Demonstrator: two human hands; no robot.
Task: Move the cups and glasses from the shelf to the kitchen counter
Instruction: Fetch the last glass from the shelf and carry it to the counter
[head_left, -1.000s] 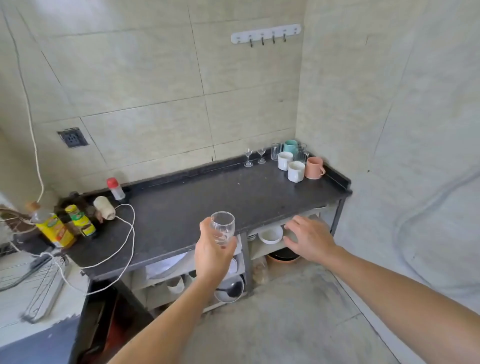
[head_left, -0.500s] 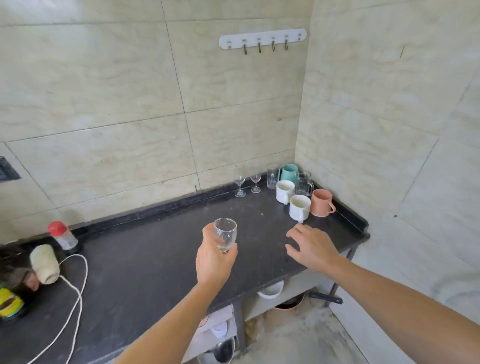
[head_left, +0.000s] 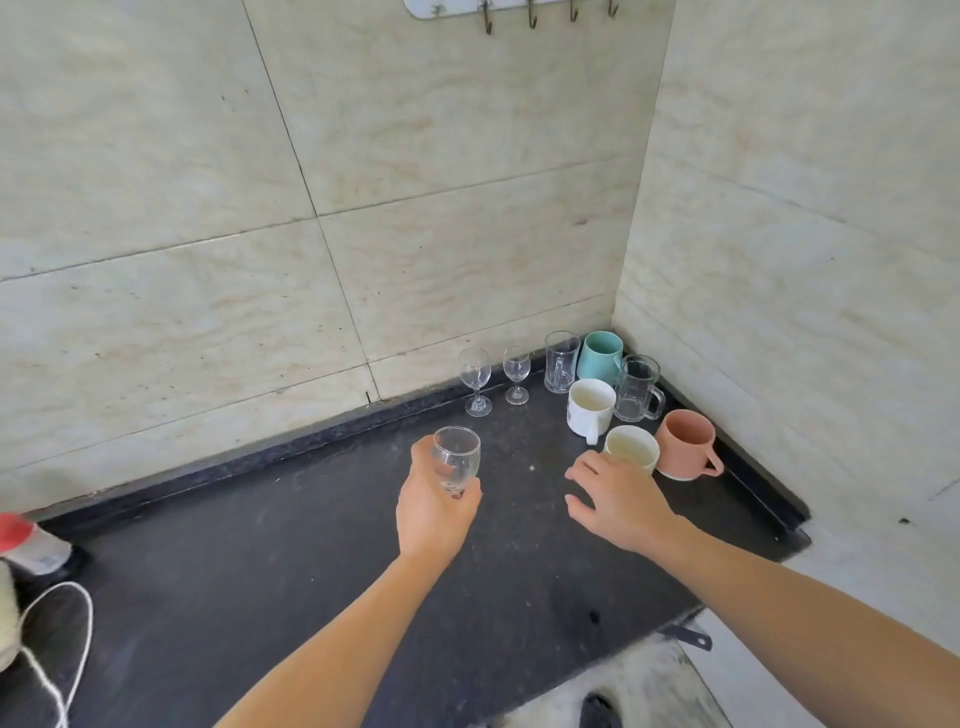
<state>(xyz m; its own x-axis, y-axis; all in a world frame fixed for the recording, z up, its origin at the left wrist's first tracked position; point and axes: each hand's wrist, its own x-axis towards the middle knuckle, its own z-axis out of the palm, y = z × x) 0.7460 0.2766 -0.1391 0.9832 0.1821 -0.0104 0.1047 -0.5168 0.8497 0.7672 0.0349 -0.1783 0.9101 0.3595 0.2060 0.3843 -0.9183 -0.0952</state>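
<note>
**A:** What have your hands got just now?

**B:** My left hand is wrapped round a small stemmed glass, thumb on one side of the bowl and fingers on the other, rim up and clear above my knuckles. It hangs over the dark desk, not set down yet. My right hand carries nothing; the fingers are spread and loose, palm down, just in front of the cream mug. I cannot tell if the fingertips touch it.

**A:** Where should that glass go?

**B:** I judge beside the two wine glasses by the back wall. There is bare desk between my left hand and them. I would keep the glass upright, lower it until the foot meets the surface flat, and only then open my fingers. The foot is hidden in my palm, so I would go by feel, not sight.

**A:** Anything to mind?

**B:** The thin stems behind. A knock from my knuckles could tip them, so I would stop near them, not among them. The mugs stand crowded in the corner: white mug, teal mug, pink mug and two clear glass mugs.

**A:** And your arms?

**B:** Both reach forward from the bottom of the view, forearms bare, the left wrist nearly straight, the right wrist bent slightly inward.
</note>
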